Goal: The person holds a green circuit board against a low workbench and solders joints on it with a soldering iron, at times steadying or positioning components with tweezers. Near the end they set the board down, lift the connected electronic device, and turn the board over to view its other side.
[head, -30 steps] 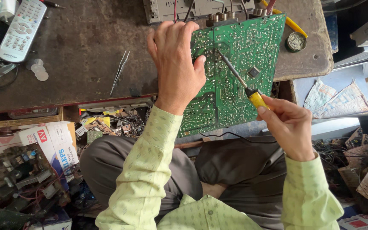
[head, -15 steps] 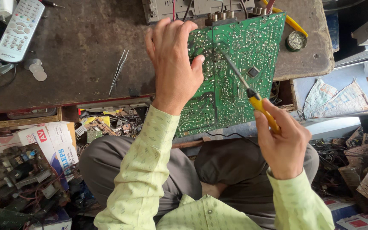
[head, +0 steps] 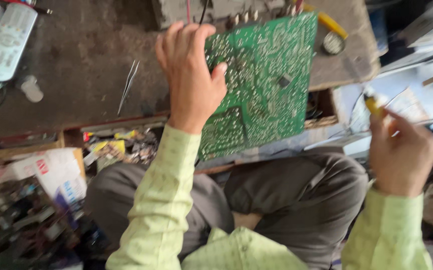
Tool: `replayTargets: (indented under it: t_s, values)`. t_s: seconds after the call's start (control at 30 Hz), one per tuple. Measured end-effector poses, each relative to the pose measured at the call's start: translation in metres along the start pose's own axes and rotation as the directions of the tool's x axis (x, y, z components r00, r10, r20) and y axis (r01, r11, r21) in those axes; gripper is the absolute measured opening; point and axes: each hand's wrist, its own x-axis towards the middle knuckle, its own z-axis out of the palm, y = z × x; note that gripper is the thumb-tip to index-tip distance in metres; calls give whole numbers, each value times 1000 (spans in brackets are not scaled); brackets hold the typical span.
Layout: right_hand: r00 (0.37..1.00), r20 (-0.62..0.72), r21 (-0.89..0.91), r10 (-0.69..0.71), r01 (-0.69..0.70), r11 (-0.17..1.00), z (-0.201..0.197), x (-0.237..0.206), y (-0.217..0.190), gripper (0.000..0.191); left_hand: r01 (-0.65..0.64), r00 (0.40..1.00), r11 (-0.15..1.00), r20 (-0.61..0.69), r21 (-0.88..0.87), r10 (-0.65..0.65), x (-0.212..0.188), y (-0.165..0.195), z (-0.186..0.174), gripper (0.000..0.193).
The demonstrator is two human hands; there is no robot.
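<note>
A: Start close in. What are the hands doing?

B: The right hand (head: 404, 152) sits low by the knee, out past the bench's (head: 86, 75) right end, its fingers (head: 391, 125) curled tight around a yellow-handled tool (head: 372, 104). The picture is blurred there, so I can't tell the tip. It is well apart from the board.

A: And the left?

B: The left hand (head: 191, 75) grips the left edge of the green circuit board (head: 266, 85), fingers wrapped over the top, thumb pressed on the solder side. The board stands tilted at the bench's front edge, its top against a grey chassis (head: 216, 7).

A: So which step is this?

B: I'd judge a pause in working the solder side, tool off, board steadied. Bringing the tip to a joint calls for a firm left-hand hold.

A: Farther out?

B: Tweezers (head: 128, 85) lie on the bench, a white remote (head: 7, 42) at the far left, a small round tin (head: 333, 43) beyond the board.
</note>
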Motion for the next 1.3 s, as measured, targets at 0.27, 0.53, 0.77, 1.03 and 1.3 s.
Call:
replayTargets:
  t_s: [0.27,0.53,0.77,1.03,1.3]
  values:
    - [998,22,-132,-52,54,990,22,60,23,24,-13,1000,1000,-9,8,13,2,2,4,60]
    - [993,-95,237,-74,94,967,18,14,-20,26,3,1000,1000,-5,7,-3,4,-1,8,61]
    - [983,14,474,-182,154,867,30,-38,-88,28,8,1000,1000,-8,18,-8,3,-1,6,63]
    - [984,-5,419,-180,165,893,41,-48,-105,30,10,1000,1000,-12,16,-10,2,-2,4,63]
    - [983,-50,384,-175,181,905,49,-53,-103,31,16,1000,1000,-12,17,-16,1,-2,5,63]
